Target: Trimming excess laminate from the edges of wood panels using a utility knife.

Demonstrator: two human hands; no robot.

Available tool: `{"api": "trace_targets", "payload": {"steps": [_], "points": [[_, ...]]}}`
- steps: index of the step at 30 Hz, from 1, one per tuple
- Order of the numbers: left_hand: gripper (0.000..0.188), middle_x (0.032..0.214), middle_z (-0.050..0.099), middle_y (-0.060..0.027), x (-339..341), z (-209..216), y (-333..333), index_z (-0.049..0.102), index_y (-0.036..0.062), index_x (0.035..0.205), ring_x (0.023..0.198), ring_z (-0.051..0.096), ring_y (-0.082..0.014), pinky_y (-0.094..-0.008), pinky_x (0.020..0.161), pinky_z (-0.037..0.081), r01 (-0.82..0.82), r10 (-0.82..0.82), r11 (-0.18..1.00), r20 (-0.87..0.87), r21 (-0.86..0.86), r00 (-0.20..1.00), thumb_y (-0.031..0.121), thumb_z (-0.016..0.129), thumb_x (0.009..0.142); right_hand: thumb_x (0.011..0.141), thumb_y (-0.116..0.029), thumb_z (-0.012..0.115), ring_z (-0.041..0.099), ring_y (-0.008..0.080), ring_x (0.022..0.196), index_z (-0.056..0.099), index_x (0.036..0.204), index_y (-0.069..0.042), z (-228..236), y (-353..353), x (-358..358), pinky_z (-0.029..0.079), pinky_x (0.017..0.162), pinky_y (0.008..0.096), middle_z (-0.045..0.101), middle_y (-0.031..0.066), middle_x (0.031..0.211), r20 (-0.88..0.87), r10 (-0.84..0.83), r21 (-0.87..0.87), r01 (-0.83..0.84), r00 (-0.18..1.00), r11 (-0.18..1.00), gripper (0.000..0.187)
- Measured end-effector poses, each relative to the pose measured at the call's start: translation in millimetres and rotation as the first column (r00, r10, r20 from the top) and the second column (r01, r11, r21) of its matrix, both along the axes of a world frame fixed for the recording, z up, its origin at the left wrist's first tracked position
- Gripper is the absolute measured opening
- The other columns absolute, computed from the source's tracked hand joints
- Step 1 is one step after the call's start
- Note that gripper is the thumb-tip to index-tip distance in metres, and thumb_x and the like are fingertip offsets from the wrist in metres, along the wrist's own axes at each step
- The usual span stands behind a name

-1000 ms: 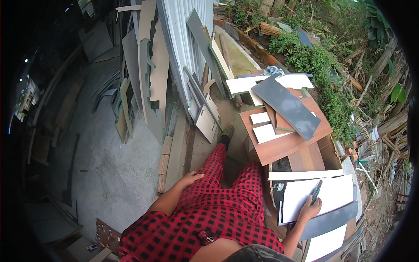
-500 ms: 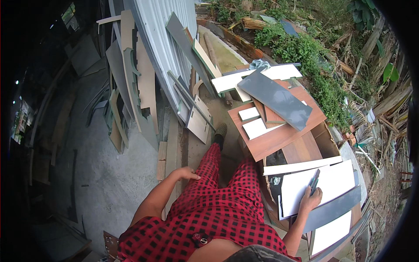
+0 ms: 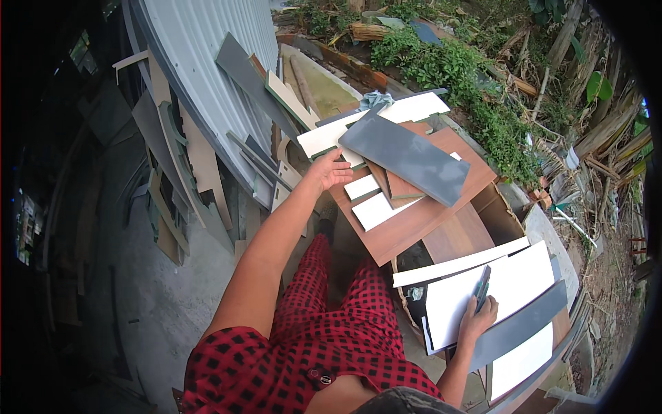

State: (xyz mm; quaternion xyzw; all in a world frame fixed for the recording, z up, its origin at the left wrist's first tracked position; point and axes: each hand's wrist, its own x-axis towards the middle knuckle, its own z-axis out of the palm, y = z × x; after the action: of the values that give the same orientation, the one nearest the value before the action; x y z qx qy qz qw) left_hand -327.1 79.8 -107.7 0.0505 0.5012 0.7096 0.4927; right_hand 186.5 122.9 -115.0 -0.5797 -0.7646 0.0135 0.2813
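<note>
My left hand [image 3: 331, 170] reaches out with its fingers apart, holding nothing. It is beside the near edge of a brown wood-grain board [image 3: 385, 243] and a long white strip [image 3: 323, 139]. A dark grey board [image 3: 414, 160] and small white pieces [image 3: 381, 209] lie stacked on the brown board. My right hand [image 3: 478, 319] grips a dark utility knife [image 3: 484, 283] with a teal part, pointing away from me. Under that hand is a white panel [image 3: 527, 274]. A narrow grey board [image 3: 514, 336] lies along the panel's near right side.
Offcuts [image 3: 181, 162] lean by the doorway at left, and more boards [image 3: 255, 83] lean against a corrugated metal sheet [image 3: 207, 55]. A crumpled blue cloth [image 3: 376, 101] sits on the stack's far end. Under the boards is an open carton [image 3: 502, 210]. Bushes [image 3: 441, 76] grow behind.
My left hand has left my thigh and stretched forward to the stacked boards, its fingers now spread. My right hand keeps the utility knife over the white panel. The view has shifted slightly.
</note>
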Motion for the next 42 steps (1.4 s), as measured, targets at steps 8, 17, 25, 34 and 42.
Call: {"api": "trace_targets", "payload": {"steps": [8,17,25,34,42], "points": [[0.065,0.127,0.036,-0.0314,-15,-18,73,0.027,-0.0007,0.131,0.118,0.039,-0.0474,-0.0535,0.095,0.041,-0.172,0.179,0.977,0.047,-0.123,0.983,0.032,0.059,0.086,0.081,-0.018,0.06,0.035,0.0429,0.121,0.05,0.112,0.008,-4,1,3,0.025,0.1,0.0506,0.048,0.022,0.119,0.038,-0.044,-0.102,0.047,0.998,0.994,0.042],[0.035,0.104,0.053,-0.0185,-39,-44,99,0.047,0.0034,0.111,0.101,0.053,-0.0333,-0.0475,0.088,0.046,-0.227,0.237,0.97,0.145,-0.082,0.961,0.027,0.058,0.087,0.082,-0.018,0.059,0.034,0.0426,0.122,0.05,0.111,0.009,-6,4,-2,0.024,0.101,0.0517,0.047,0.0222,0.119,0.071,-0.06,-0.068,0.065,0.996,0.996,0.041],[0.025,0.088,0.061,-0.01,-43,-38,57,0.053,0.007,0.1,0.082,0.06,-0.0258,-0.0338,0.07,0.051,-0.133,0.135,0.991,0.057,-0.03,0.989,0.021,0.063,0.082,0.082,-0.02,0.059,0.033,0.0414,0.124,0.052,0.109,0.008,-4,0,-3,0.022,0.102,0.0512,0.047,0.0204,0.12,0.069,-0.055,-0.086,0.061,0.996,0.994,0.04],[0.047,0.099,0.06,-0.0181,40,12,-17,0.038,0.004,0.118,0.083,0.064,-0.0347,-0.0448,0.071,0.055,0.114,-0.118,0.99,0.041,0.086,0.992,0.001,0.057,0.074,0.08,-0.023,0.06,0.035,0.0411,0.123,0.054,0.108,0.003,-10,1,3,0.023,0.099,0.0549,0.048,0.0172,0.121,0.029,-0.076,-0.059,0.078,0.997,0.995,0.039],[0.039,0.094,0.06,-0.0169,114,67,-44,0.04,0.0002,0.114,0.069,0.066,-0.0291,-0.0336,0.056,0.058,0.025,0.008,0.995,-0.311,0.1,0.95,0.007,0.058,0.08,0.078,-0.025,0.063,0.034,0.0395,0.123,0.055,0.108,0.003,-18,8,3,0.022,0.099,0.0575,0.049,0.0159,0.121,-0.004,-0.111,-0.045,0.111,0.994,0.993,0.042]]}}
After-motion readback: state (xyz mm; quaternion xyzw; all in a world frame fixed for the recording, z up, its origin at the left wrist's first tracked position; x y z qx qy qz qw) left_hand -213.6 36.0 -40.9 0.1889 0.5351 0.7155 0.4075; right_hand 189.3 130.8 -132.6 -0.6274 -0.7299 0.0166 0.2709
